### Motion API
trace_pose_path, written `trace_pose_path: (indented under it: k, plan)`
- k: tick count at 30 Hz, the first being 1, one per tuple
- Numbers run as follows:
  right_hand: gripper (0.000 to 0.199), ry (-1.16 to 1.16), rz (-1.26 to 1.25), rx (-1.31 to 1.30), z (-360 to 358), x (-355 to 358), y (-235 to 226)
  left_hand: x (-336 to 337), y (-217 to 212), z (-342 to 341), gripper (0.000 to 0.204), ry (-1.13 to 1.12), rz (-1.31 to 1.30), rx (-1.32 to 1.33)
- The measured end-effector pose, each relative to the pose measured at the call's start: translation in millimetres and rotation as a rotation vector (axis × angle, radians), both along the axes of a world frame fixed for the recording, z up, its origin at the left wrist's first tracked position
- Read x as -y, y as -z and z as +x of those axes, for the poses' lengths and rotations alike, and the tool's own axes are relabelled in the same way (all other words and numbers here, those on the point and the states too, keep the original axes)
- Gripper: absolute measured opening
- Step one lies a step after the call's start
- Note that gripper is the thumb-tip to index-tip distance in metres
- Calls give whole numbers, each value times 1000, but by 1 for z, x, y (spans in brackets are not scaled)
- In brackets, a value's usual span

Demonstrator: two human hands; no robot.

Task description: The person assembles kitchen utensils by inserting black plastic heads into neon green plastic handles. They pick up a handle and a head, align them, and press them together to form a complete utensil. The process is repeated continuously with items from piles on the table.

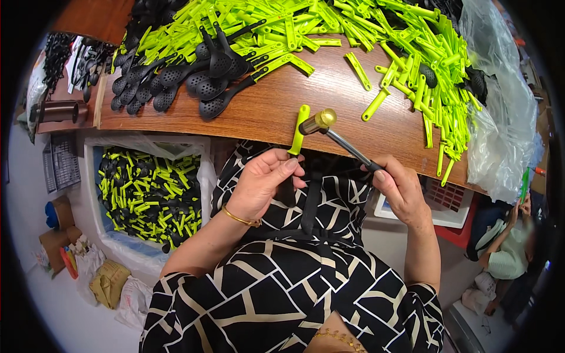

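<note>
My left hand [265, 179] is closed round the lower part of a green-handled kitchen utensil [300, 126]. Its lime green handle points up at the table's front edge, and a dark part below my fingers blends into the patterned dress. My right hand [400, 188] grips a hammer [347, 146] by its dark grip. The hammer's yellowish head is beside the upper green handle; whether they touch I cannot tell. Ahead on the table lie black perforated spoons [212, 88], some with green handles, and a large heap of loose green handles [253, 29].
The brown wooden table [259, 112] spans the space ahead. At lower left stands a white-lined bin [147, 194] full of black and green utensils. Clear plastic sheeting [500, 135] hangs at the right end. Another person [509, 253] is at far right. Sacks [110, 282] sit on the floor.
</note>
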State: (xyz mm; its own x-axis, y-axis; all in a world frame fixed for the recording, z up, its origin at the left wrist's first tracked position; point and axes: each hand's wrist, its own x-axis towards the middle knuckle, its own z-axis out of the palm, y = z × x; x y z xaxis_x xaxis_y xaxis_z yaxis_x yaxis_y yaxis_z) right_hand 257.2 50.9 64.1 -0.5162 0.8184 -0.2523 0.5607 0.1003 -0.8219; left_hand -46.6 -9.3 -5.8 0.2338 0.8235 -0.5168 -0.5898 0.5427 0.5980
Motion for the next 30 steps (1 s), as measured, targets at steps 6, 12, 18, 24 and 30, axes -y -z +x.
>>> trace_pose_path:
  k: [6, 12, 18, 24, 30]
  plan:
    - [21, -71, 339, -31, -3, 4, 1, -5, -1, 9, 18, -2, 74, -292]
    - [20, -138, 353, 40, -2, -7, -10, -4, 1, 8, 18, -12, 88, -319]
    - [27, -184, 384, 250, -4, -5, 4, -6, 2, 7, 19, 5, 128, -304]
    - [29, 229, 66, -13, 21, -26, 10, -5, -9, -3, 32, 61, 55, -406]
    - [31, 857, 218, -241, 93, -80, 30, 41, 33, -89, 13, 3, 342, -989]
